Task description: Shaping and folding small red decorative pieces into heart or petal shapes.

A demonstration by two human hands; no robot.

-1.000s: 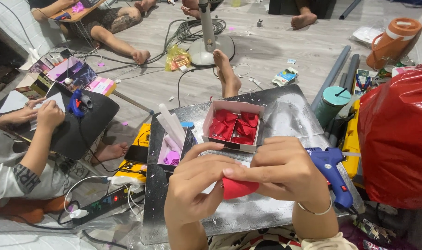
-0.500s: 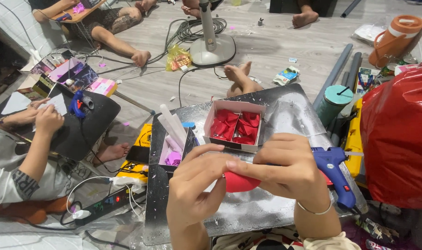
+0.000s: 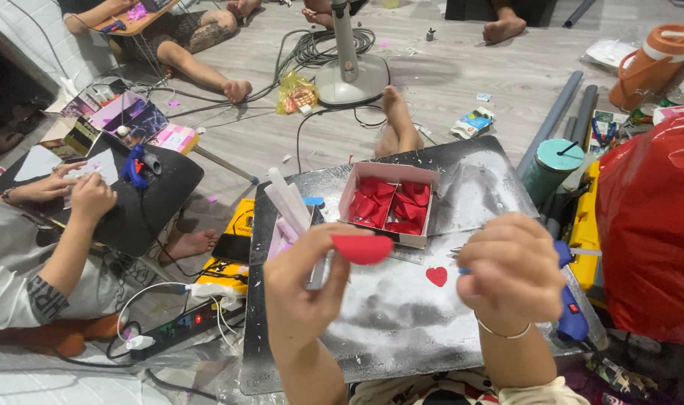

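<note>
My left hand point(image 3: 304, 289) is raised over the silver board point(image 3: 402, 322), pinching a folded red half-heart piece point(image 3: 362, 248) between thumb and fingers. My right hand point(image 3: 511, 270) is a closed fist at the board's right side, wrapped around the handle of a blue glue gun point(image 3: 571, 307). A small flat red heart point(image 3: 435, 276) lies on the board between my hands. Behind them, an open pink-sided box point(image 3: 426, 217) holds several red folded pieces. White glue sticks point(image 3: 288, 199) lean at the board's left.
A big red plastic bag point(image 3: 649, 225) fills the right, with a teal cup point(image 3: 552, 169) and a yellow case point(image 3: 586, 225) beside it. A seated person's hands point(image 3: 90, 196) work at a black table point(image 3: 158, 195) on the left. A power strip point(image 3: 184, 322) and cables lie nearby; a fan base point(image 3: 353, 75) stands beyond.
My hands have come apart. The left has kept the red piece and lifted it. The right has moved to the right onto the glue gun. A small red heart now shows on the board.
</note>
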